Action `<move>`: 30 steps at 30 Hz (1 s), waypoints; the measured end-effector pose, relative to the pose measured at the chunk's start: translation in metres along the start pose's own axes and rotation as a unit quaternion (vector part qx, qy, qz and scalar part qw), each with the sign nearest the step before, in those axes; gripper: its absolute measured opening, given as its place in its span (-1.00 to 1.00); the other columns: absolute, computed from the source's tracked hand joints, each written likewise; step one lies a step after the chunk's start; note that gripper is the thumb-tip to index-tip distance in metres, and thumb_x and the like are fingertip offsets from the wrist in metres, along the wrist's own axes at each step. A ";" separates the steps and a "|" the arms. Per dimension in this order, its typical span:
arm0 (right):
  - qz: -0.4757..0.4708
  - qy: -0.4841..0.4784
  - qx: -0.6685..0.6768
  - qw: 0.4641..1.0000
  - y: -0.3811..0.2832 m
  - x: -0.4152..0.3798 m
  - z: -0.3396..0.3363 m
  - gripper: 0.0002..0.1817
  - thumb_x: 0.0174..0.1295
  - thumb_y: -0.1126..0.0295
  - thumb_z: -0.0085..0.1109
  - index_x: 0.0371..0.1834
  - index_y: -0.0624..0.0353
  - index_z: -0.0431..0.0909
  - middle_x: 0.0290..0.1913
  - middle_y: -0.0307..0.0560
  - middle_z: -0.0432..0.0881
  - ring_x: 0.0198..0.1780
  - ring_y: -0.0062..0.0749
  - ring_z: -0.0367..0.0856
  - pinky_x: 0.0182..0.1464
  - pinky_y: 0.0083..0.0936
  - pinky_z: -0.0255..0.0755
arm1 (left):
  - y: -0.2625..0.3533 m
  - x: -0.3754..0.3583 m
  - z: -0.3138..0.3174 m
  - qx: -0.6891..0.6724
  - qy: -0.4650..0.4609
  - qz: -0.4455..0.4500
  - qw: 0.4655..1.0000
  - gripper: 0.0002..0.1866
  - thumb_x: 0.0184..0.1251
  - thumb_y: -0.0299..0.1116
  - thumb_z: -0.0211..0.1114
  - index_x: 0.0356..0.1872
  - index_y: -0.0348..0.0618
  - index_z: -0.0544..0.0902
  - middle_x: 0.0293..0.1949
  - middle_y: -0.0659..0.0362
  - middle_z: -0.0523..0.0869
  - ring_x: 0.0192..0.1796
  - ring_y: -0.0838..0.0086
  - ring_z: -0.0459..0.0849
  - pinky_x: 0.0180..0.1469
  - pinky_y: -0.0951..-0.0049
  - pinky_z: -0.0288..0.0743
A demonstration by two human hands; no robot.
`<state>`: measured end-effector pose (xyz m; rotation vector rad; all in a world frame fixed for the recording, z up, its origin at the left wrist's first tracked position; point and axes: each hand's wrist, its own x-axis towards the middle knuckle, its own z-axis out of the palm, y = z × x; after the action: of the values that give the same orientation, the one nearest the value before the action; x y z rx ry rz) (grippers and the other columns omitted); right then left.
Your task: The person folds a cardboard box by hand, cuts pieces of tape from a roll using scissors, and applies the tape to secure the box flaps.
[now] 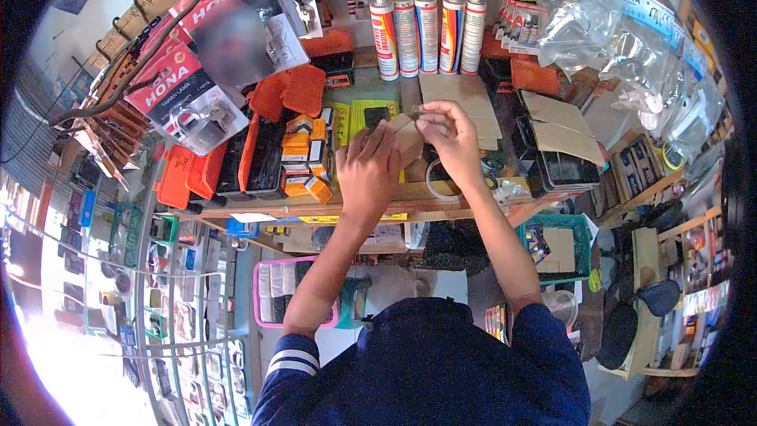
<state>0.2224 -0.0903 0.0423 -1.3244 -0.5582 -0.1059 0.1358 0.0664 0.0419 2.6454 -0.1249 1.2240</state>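
Over the wooden workbench [315,209], both of my hands meet at a small brown piece of cardboard [409,144]. My left hand [368,170] is closed on its left side, fingers together along the edge. At its upper right corner, my right hand [451,140] is pinched, thumb against index finger. Something small and pale shows at those fingertips, too small to name. Behind the hands lies a yellow printed packet [363,110] with a dark square on it. Small orange-and-white boxes [303,154] are stacked left of my left hand. A larger cardboard sheet [465,106] lies behind my right hand.
Several sealant tubes [426,35] stand upright at the back. Hanging HONA lock packs [193,102] crowd the left; plastic bags [607,47] hang at right. Orange-lidded black bins [264,158] stand left, a cardboard-topped black box [560,166] right. Below are a pink-rimmed basket [256,292] and a green basket [587,248].
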 end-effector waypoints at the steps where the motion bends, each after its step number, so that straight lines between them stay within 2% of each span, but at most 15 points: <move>1: 0.000 0.001 0.000 1.000 -0.003 0.002 0.001 -0.66 0.30 0.60 0.33 0.12 0.27 0.52 0.05 -0.12 0.66 0.03 -0.51 0.67 0.12 -0.56 0.55 | -0.002 -0.001 0.001 0.002 0.001 0.009 1.000 -0.72 0.42 -0.25 0.26 0.03 -0.14 0.71 0.16 0.18 0.75 0.15 0.18 0.69 0.05 0.09 0.48; 4: 0.006 0.005 -0.031 1.000 -0.006 0.011 0.005 -0.68 0.32 0.55 0.33 0.10 0.26 0.52 0.03 -0.13 0.67 0.01 -0.52 0.67 0.08 -0.56 0.55 | -0.002 -0.002 -0.001 0.007 -0.006 0.019 1.000 -0.71 0.45 -0.22 0.25 0.03 -0.15 0.71 0.19 0.17 0.74 0.17 0.15 0.68 0.04 0.09 0.48; 6: 0.032 -0.012 -0.043 0.998 -0.002 0.018 0.006 -0.69 0.34 0.52 0.33 0.11 0.26 0.54 0.05 -0.14 0.67 0.04 -0.54 0.64 0.14 -0.58 0.50 | 0.000 -0.002 -0.004 0.011 -0.013 0.023 1.000 -0.70 0.46 -0.20 0.24 0.03 -0.15 0.71 0.20 0.17 0.73 0.18 0.14 0.68 0.05 0.09 0.48; 8: 0.048 -0.017 -0.046 0.998 0.005 0.022 0.007 -0.68 0.34 0.52 0.33 0.12 0.26 0.54 0.04 -0.13 0.67 0.05 -0.53 0.64 0.15 -0.57 0.49 | 0.002 -0.001 -0.007 0.011 -0.044 -0.001 0.999 -0.69 0.49 -0.20 0.25 0.09 -0.11 0.73 0.21 0.15 0.73 0.22 0.10 0.67 0.19 0.08 0.49; 9: 0.064 -0.024 -0.048 0.996 0.006 0.024 0.008 -0.68 0.34 0.51 0.33 0.12 0.26 0.54 0.03 -0.13 0.67 0.05 -0.53 0.63 0.16 -0.57 0.48 | 0.001 -0.001 -0.006 0.011 -0.042 -0.001 0.999 -0.69 0.49 -0.20 0.25 0.09 -0.11 0.73 0.21 0.15 0.73 0.22 0.10 0.67 0.19 0.08 0.49; 11: 0.069 -0.029 -0.060 0.995 0.009 0.022 0.010 -0.68 0.33 0.51 0.33 0.12 0.26 0.54 0.02 -0.14 0.66 0.05 -0.53 0.62 0.16 -0.58 0.48 | -0.003 -0.003 -0.004 0.015 -0.017 0.028 0.999 -0.66 0.49 -0.17 0.22 0.08 -0.15 0.71 0.22 0.15 0.72 0.19 0.14 0.67 0.06 0.12 0.48; 15: 0.096 -0.017 -0.048 0.994 0.016 0.020 0.012 -0.67 0.31 0.53 0.33 0.11 0.25 0.54 -0.02 -0.16 0.66 0.02 -0.56 0.60 0.13 -0.60 0.47 | -0.005 -0.005 -0.004 0.014 -0.032 0.021 0.999 -0.64 0.48 -0.17 0.23 0.13 -0.15 0.69 0.26 0.14 0.69 0.21 0.15 0.66 0.08 0.13 0.48; 19: 0.090 -0.021 -0.062 0.994 0.026 0.022 0.009 -0.68 0.30 0.55 0.34 0.09 0.26 0.54 -0.04 -0.16 0.65 0.00 -0.58 0.59 0.11 -0.61 0.47 | -0.008 -0.003 -0.016 -0.012 -0.103 0.030 0.994 -0.53 0.41 -0.12 0.28 0.20 -0.20 0.63 0.32 0.01 0.60 0.20 0.08 0.62 0.12 0.08 0.51; 21: 0.057 -0.013 -0.086 0.995 0.031 0.024 0.009 -0.64 0.22 0.53 0.33 0.09 0.27 0.54 0.00 -0.04 0.68 -0.10 -0.49 0.67 0.02 -0.52 0.54 | -0.014 -0.002 -0.019 -0.030 -0.128 0.040 0.991 -0.49 0.39 -0.09 0.30 0.21 -0.22 0.61 0.31 -0.06 0.58 0.20 0.02 0.61 0.15 0.04 0.52; 23: 0.065 -0.023 -0.081 0.994 0.029 0.025 0.007 -0.64 0.24 0.56 0.34 0.10 0.27 0.52 0.01 -0.07 0.69 -0.04 -0.52 0.66 0.05 -0.57 0.53 | -0.019 -0.004 -0.019 -0.084 -0.152 0.095 0.980 -0.44 0.35 -0.08 0.34 0.24 -0.26 0.58 0.19 -0.21 0.57 0.14 -0.16 0.61 0.16 -0.07 0.53; 24: 0.075 -0.035 -0.075 0.994 0.028 0.025 0.007 -0.63 0.26 0.59 0.35 0.11 0.28 0.51 0.01 -0.10 0.69 0.01 -0.55 0.65 0.08 -0.61 0.51 | -0.013 -0.001 -0.029 -0.084 -0.151 0.097 0.980 -0.44 0.35 -0.08 0.34 0.24 -0.26 0.58 0.19 -0.21 0.57 0.14 -0.16 0.61 0.16 -0.07 0.53; 25: 0.074 -0.034 -0.075 0.994 0.030 0.027 0.006 -0.63 0.26 0.59 0.35 0.11 0.28 0.51 0.01 -0.10 0.69 0.01 -0.55 0.65 0.08 -0.61 0.51 | -0.003 0.005 -0.048 -0.133 -0.231 0.032 0.963 -0.40 0.33 -0.06 0.37 0.26 -0.26 0.56 0.13 -0.23 0.56 0.11 -0.22 0.61 0.16 -0.10 0.52; 26: 0.073 -0.096 -0.039 0.992 0.034 0.029 0.005 -0.61 0.24 0.62 0.35 0.12 0.28 0.50 0.03 -0.07 0.70 0.02 -0.54 0.66 0.06 -0.61 0.54 | 0.003 0.008 -0.059 -0.180 -0.308 -0.034 0.933 -0.36 0.30 -0.04 0.40 0.28 -0.26 0.54 0.07 -0.24 0.55 0.08 -0.28 0.61 0.16 -0.13 0.52; 27: 0.072 -0.157 -0.003 0.985 0.034 0.031 0.006 -0.59 0.22 0.65 0.35 0.13 0.29 0.50 0.04 -0.05 0.70 0.04 -0.52 0.68 0.04 -0.60 0.57 | 0.003 0.006 -0.059 -0.179 -0.308 -0.034 0.934 -0.36 0.30 -0.04 0.40 0.28 -0.26 0.54 0.07 -0.24 0.55 0.08 -0.28 0.61 0.16 -0.13 0.52; 30: 0.067 -0.184 -0.037 0.980 0.034 0.034 0.005 -0.54 0.15 0.62 0.41 0.12 0.31 0.50 0.03 0.02 0.69 0.03 -0.41 0.71 0.08 -0.48 0.63 | 0.002 -0.002 -0.055 -0.185 -0.341 -0.007 0.922 -0.30 0.27 -0.01 0.45 0.33 -0.21 0.50 0.07 -0.25 0.52 0.03 -0.32 0.63 0.12 -0.14 0.54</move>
<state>0.2634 -0.0687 0.0280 -1.4605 -0.7798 0.2366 0.0936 0.0778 0.0751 2.5819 -0.4027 0.1863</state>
